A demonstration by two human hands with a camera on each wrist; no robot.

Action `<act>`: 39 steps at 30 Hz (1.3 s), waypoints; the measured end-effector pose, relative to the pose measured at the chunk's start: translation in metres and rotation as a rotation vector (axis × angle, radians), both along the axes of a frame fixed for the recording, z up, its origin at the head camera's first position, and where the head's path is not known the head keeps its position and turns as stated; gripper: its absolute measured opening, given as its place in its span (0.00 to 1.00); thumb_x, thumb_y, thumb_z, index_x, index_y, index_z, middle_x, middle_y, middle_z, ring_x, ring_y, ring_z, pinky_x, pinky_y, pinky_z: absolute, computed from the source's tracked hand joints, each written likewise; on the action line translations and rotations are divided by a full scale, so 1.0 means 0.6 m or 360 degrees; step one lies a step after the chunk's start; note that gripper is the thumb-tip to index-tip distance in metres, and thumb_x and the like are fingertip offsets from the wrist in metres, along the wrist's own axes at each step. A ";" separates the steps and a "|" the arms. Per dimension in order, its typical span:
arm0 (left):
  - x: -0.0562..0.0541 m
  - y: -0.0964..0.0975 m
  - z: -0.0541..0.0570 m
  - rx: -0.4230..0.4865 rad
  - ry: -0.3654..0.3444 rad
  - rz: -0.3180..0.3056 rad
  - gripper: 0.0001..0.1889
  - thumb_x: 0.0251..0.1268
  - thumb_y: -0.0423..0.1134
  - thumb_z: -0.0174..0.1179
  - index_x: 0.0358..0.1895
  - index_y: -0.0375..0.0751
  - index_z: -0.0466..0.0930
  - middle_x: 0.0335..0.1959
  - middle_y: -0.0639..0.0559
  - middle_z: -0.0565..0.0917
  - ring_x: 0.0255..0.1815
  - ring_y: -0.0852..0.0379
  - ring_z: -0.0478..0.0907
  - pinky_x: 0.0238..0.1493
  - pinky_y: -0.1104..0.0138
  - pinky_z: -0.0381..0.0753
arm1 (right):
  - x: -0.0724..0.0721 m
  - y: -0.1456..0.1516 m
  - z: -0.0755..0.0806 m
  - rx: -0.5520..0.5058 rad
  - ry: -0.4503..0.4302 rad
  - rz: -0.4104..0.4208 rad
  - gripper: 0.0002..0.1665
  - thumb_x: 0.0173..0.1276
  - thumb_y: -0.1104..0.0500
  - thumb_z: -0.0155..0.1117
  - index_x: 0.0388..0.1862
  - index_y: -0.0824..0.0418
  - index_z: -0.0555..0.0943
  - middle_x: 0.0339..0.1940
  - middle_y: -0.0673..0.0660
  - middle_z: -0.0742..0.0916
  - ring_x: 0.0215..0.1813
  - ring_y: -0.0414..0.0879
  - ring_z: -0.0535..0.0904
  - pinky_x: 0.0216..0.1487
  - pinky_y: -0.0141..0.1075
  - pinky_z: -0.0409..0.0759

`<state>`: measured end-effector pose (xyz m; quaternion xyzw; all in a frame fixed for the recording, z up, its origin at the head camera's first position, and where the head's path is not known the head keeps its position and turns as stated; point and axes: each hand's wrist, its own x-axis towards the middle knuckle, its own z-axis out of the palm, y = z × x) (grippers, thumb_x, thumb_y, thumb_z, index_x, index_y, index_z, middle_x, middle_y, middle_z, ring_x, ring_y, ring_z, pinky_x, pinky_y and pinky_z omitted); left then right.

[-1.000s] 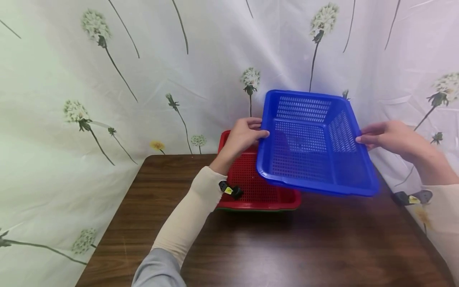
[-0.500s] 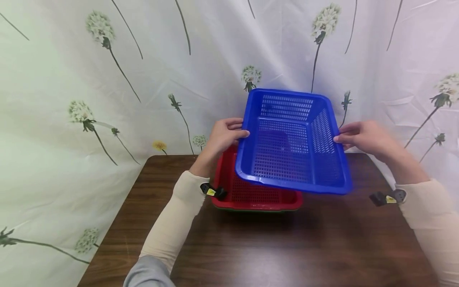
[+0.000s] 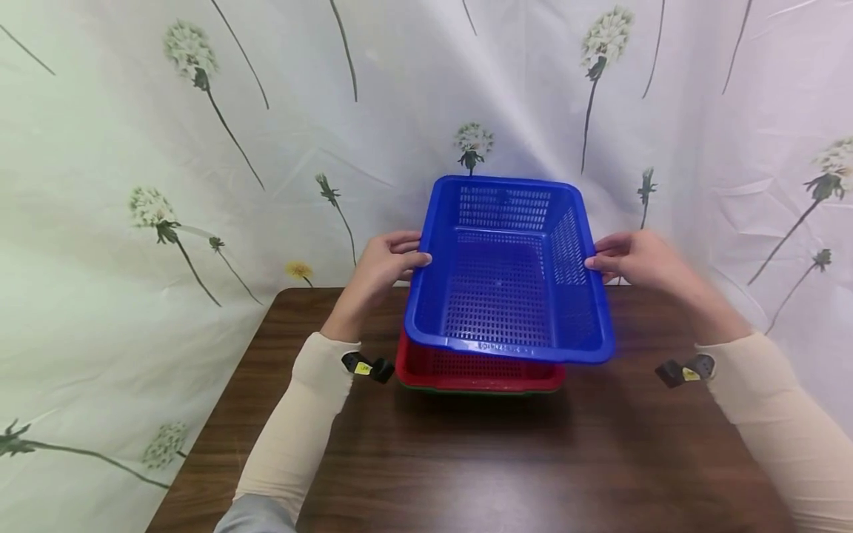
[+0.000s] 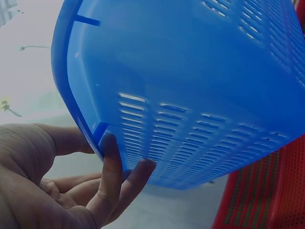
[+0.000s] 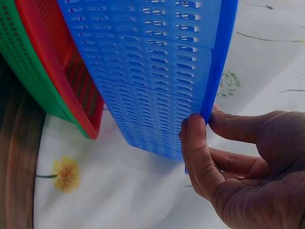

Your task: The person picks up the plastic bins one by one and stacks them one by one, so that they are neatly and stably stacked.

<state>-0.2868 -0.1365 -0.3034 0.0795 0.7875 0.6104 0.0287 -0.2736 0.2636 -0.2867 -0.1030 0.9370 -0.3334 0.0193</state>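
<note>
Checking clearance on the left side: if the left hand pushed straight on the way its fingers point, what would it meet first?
The left hand already grips the blue basket at its left rim, fingers pointing right, so it would press straight into that basket's side wall. Depth looks unambiguous here.

Held basket [image 3: 506,289] above stacked baskets [image 3: 480,374]

I see the blue basket [image 3: 506,285], a rectangular plastic tray with slotted walls and a perforated floor, held off the table and tilted so its open top faces me, its far end higher than its near rim. It sits toward the far middle of the table, above the red basket [image 3: 476,370], which rests nested inside a green basket [image 5: 28,71]; only their near rims show beneath it.
</note>
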 end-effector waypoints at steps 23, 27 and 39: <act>0.002 -0.050 -0.076 -0.0103 -0.0136 0.0094 0.29 0.73 0.35 0.68 0.75 0.35 0.74 0.70 0.37 0.82 0.67 0.40 0.84 0.69 0.46 0.82 | -0.008 -0.055 -0.078 -0.0209 -0.0008 0.0058 0.21 0.75 0.63 0.70 0.57 0.79 0.83 0.48 0.73 0.91 0.34 0.43 0.90 0.40 0.39 0.91; -0.002 -0.051 -0.098 -0.0126 -0.0154 0.0088 0.28 0.74 0.35 0.67 0.74 0.36 0.75 0.69 0.37 0.83 0.67 0.40 0.84 0.68 0.46 0.83 | -0.016 -0.058 -0.096 -0.0231 -0.0051 0.0066 0.21 0.76 0.64 0.69 0.58 0.79 0.82 0.49 0.74 0.91 0.37 0.45 0.90 0.40 0.39 0.91; -0.021 -0.047 -0.157 -0.0428 -0.0090 0.0168 0.24 0.69 0.33 0.70 0.67 0.32 0.82 0.57 0.33 0.88 0.58 0.41 0.87 0.65 0.50 0.84 | -0.045 -0.069 -0.144 -0.0109 -0.0034 0.0126 0.15 0.74 0.64 0.69 0.50 0.77 0.86 0.40 0.68 0.93 0.32 0.43 0.87 0.33 0.30 0.84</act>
